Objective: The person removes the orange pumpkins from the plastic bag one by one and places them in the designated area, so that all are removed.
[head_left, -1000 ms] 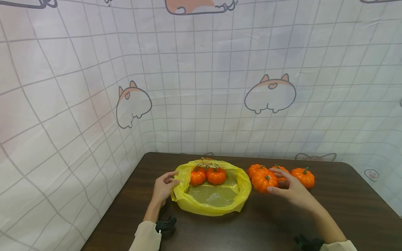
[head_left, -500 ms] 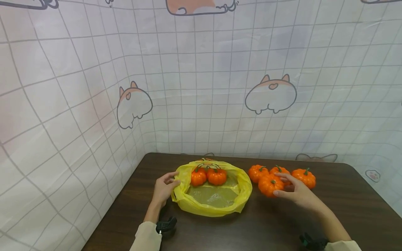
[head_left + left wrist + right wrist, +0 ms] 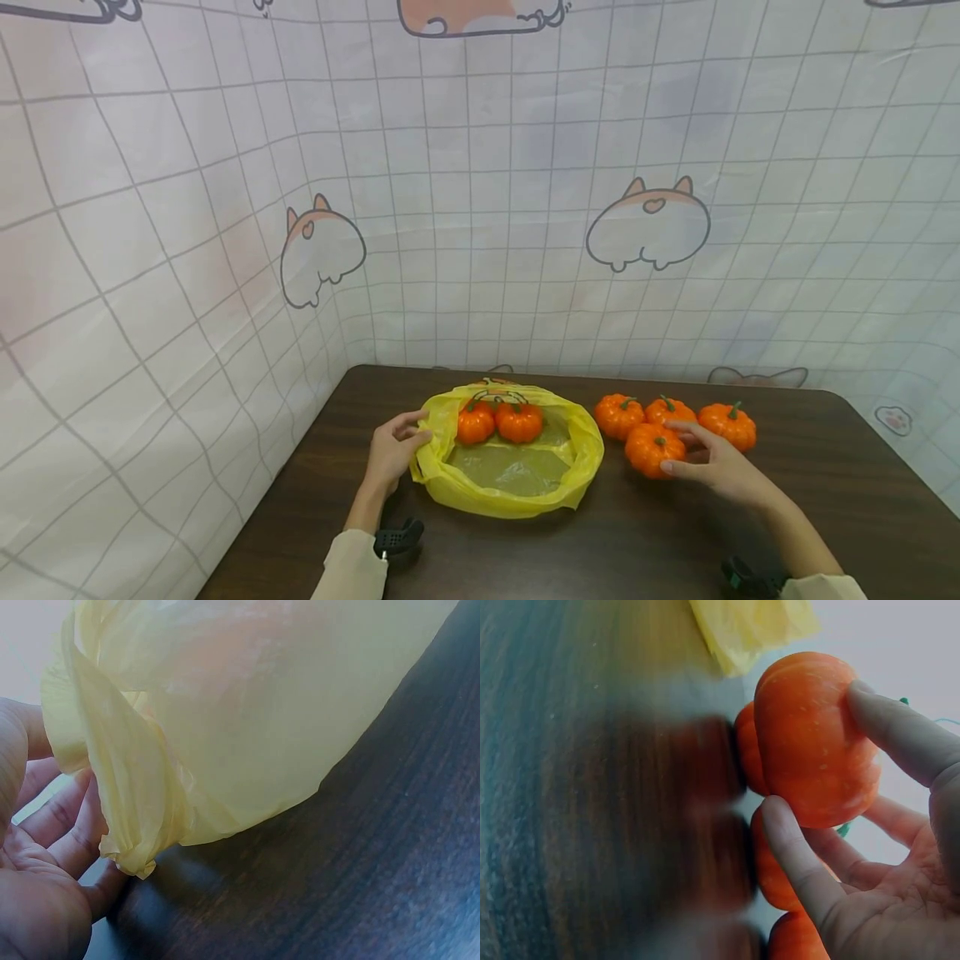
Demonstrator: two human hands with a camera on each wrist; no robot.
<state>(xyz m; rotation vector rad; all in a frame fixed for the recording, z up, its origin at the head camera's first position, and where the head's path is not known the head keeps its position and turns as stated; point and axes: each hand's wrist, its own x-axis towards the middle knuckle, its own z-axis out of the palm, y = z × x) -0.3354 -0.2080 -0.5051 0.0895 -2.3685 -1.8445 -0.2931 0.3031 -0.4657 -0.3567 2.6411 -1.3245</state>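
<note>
Head view: two pumpkins point(image 3: 519, 423) sit inside the open yellow bag point(image 3: 495, 502) at lower centre, three loose pumpkins point(image 3: 727, 428) are set on the dark table point(image 3: 562, 554) at lower right, and one more, the held pumpkin point(image 3: 651, 452), is yet to be let go. With the lot so divided, the work is judged partway through. The held pumpkin is grasped by the right hand point(image 3: 717, 469), just in front of the loose ones and apart from the bag; table contact cannot be told. The bag's left rim is gripped by the left hand point(image 3: 392, 452).
</note>
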